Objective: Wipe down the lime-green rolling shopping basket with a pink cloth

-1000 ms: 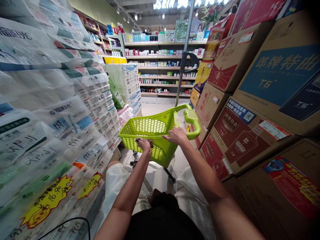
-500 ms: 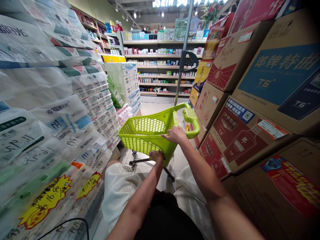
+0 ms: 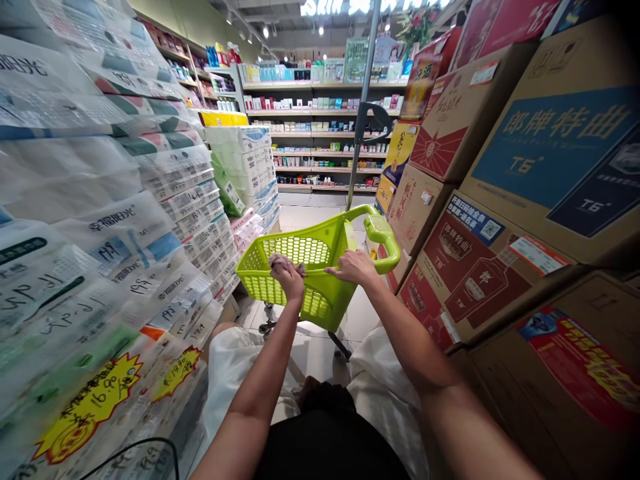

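Note:
A lime-green plastic shopping cart (image 3: 337,303) stands in front of me with its side towards me. My left hand (image 3: 294,281) is closed around a crumpled greyish-pink cloth (image 3: 281,263) at the near upper rim of the basket. Part of the cloth hangs over that rim. Near the handle end, my right hand (image 3: 357,267) grips the cart's top edge, its thumb lying along the rim and its other fingertips hidden on the inner side. The green handle (image 3: 393,257) loops out just right of that hand.
Plastic-wrapped paper packs (image 3: 170,180) are stacked high on the left. Cardboard cartons (image 3: 500,267) rise on the right, close to my right arm. A metal pole (image 3: 367,73) with a black bracket stands behind the cart. Stocked shelves (image 3: 320,113) span the back.
My left hand has moved up and left with the cloth, from the cart's lower side to its upper rim. My right hand stays on the top edge, and the cart has hardly moved.

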The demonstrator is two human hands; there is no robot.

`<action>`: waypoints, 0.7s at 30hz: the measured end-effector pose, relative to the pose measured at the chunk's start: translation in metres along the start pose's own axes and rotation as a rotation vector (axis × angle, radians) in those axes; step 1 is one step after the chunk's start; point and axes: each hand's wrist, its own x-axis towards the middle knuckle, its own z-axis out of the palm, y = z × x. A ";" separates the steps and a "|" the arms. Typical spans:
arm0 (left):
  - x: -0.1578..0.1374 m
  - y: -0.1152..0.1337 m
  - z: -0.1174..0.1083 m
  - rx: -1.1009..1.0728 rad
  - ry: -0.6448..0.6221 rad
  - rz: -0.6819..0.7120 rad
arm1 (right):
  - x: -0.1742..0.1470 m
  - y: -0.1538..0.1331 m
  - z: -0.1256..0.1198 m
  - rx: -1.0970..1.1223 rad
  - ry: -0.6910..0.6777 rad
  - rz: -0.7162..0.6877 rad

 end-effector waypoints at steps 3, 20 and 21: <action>0.006 -0.003 -0.017 0.191 -0.118 0.205 | -0.001 0.004 0.000 -0.018 0.005 -0.002; 0.076 -0.038 -0.114 0.913 -0.228 0.121 | 0.005 0.069 0.020 -0.093 0.086 -0.108; 0.074 -0.039 -0.114 0.927 -0.248 0.142 | 0.008 0.068 0.025 -0.081 0.096 -0.121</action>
